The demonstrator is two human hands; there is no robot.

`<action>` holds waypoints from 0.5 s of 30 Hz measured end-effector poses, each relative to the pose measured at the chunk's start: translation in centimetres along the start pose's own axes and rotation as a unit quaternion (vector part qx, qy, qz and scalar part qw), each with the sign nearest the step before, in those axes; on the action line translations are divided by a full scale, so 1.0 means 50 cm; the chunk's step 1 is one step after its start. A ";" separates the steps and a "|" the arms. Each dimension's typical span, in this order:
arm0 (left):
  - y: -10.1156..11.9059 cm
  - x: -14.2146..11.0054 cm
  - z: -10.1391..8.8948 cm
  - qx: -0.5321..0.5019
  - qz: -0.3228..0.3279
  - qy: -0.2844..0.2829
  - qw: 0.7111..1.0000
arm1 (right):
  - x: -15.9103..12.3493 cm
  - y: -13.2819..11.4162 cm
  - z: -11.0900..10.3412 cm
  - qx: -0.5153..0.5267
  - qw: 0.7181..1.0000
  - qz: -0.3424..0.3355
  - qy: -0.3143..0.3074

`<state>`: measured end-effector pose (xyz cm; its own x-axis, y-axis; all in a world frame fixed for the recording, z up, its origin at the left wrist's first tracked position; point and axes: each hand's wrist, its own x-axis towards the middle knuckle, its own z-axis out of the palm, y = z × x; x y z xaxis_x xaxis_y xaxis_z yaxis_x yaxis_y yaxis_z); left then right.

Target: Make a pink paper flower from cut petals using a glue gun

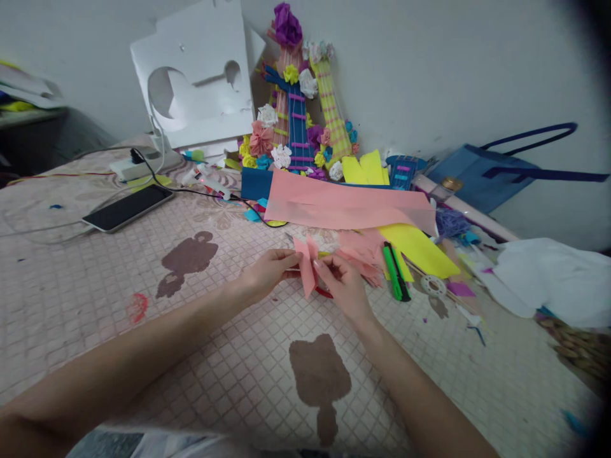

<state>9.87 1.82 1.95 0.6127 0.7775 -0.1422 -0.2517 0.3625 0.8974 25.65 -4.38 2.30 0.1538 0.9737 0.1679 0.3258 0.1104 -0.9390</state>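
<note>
A small folded piece of pink paper is pinched between both my hands above the quilted cloth. My left hand grips its left side with fingers closed. My right hand holds the right side, thumb and fingers pressed on the paper. Something red lies just under my right hand. More folded pink paper pieces lie right behind my right hand.
A large pink sheet and yellow paper lie behind. A green utility knife rests right of my hands. A phone, glue gun, paper-flower craft, blue bag and white cloth surround.
</note>
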 end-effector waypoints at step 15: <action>-0.003 -0.001 -0.001 0.009 0.034 0.037 0.999 | 0.004 -0.003 -0.007 0.111 0.991 0.072 0.021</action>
<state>9.83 1.77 1.81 0.5382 0.8356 -0.1104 -0.2767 0.2989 0.9133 25.96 -4.27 2.56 0.2246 0.9738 0.0363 0.0854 0.0174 -0.9962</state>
